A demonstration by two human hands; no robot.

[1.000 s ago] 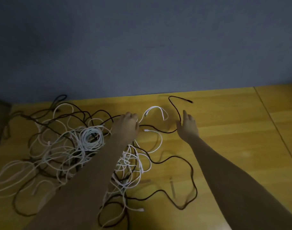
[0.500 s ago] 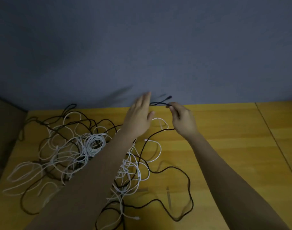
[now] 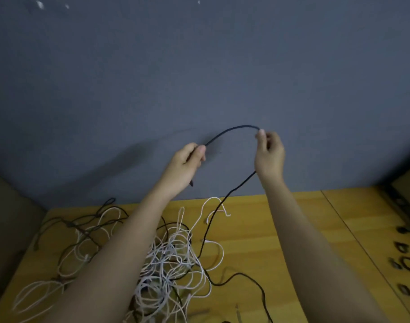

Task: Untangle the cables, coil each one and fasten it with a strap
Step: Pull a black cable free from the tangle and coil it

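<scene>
Nearest the camera, a tangle of white cables [image 3: 173, 262] sprawls across the wooden tabletop [image 3: 281, 231], threaded through with dark leads, and both bare forearms reach up over it. Right of the tangle, near the tabletop's right edge, a row of small dark looped items [image 3: 403, 262] lies blurred; whether these are the straps cannot be told. Above the tangle, a black cable [image 3: 232, 130] arches between the raised hands in front of the grey wall [image 3: 199, 66]. At the arch's left end the left hand [image 3: 184, 165] has its thumb and curled fingers clamped on the cable, whose short end seems to hang just under the palm. At the arch's right end the right hand [image 3: 269, 152] pinches the cable between thumb and fingertips, and from there the lead drops back into the tangle and trails on over the wood. First loop of the coil looks to be forming. Done well, the left hand would keep the end fixed while the right feeds slack in even turns, drawing gently so the trailing length slips free of the white cables rather than dragging them up.
</scene>
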